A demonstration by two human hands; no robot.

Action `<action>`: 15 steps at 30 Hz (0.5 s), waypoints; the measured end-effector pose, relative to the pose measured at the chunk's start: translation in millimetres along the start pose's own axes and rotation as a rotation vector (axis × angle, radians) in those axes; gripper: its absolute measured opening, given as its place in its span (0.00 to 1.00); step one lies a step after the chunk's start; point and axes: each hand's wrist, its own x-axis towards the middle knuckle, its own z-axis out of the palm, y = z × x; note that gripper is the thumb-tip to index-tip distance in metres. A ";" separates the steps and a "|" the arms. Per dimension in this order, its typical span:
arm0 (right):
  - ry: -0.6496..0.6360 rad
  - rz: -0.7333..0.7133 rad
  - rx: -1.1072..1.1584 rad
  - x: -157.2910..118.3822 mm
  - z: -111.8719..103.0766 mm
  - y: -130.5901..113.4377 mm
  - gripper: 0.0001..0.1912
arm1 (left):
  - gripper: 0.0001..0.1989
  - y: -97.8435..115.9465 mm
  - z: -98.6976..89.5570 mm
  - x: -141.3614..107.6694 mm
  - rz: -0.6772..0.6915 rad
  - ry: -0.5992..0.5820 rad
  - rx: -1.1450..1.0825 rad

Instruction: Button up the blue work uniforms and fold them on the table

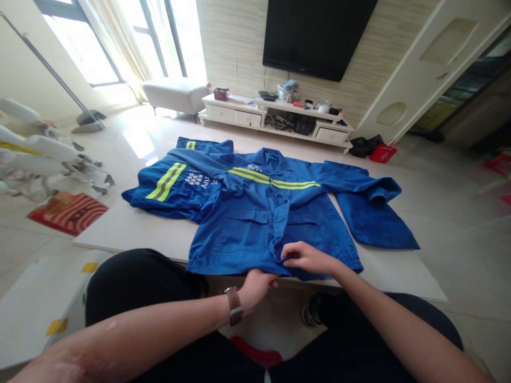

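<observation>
A blue work jacket [247, 229] with yellow-green reflective stripes lies front side up on a low white table [131, 234], collar away from me. Its lower hem reaches the table's near edge, and the front placket is partly folded over. My left hand [256, 290], with a brown-strapped watch on the wrist, is closed on the hem near the middle, its fingertips partly hidden under the cloth. Just right of it, my right hand [305, 259] pinches the bottom corner of the front opening. The jacket's right-hand sleeve [371, 189] is bent, its cuff open.
Folded blue garments [167, 186] with a reflective band lie left of the jacket, and more blue cloth [379, 223] lies to the right. A red-striped paper bag [69, 213] is on the floor at left. Beyond stands a white TV cabinet [235, 114] under a television [315, 37].
</observation>
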 end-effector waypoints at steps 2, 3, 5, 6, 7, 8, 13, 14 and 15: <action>-0.033 0.087 0.123 3.4 0.5 6.2 0.11 | 0.06 1.3 -0.4 1.5 0.030 -0.013 0.024; -0.041 0.122 0.177 4.9 1.4 9.0 0.12 | 0.05 1.8 -0.8 2.6 0.057 -0.023 0.034; -0.038 0.178 0.257 7.3 4.1 13.9 0.13 | 0.04 2.4 -2.3 5.6 0.126 -0.054 0.053; -0.033 0.201 0.279 8.1 5.6 16.1 0.13 | 0.04 2.4 -3.2 7.2 0.165 -0.078 0.068; -0.031 0.222 0.292 8.8 7.0 18.0 0.12 | 0.04 2.1 -4.2 8.9 0.202 -0.108 0.089; -0.032 0.241 0.299 9.3 8.2 19.6 0.12 | 0.05 1.5 -5.0 10.4 0.234 -0.134 0.112; -0.015 0.270 0.267 10.7 9.8 22.4 0.10 | 0.04 -1.5 -5.3 12.2 0.268 -0.106 0.145; -0.009 0.268 0.253 10.7 9.9 21.7 0.10 | 0.04 -0.9 -4.7 11.2 0.265 -0.097 0.130; -0.005 0.265 0.240 10.6 10.2 20.7 0.10 | 0.03 0.2 -3.9 9.9 0.259 -0.098 0.111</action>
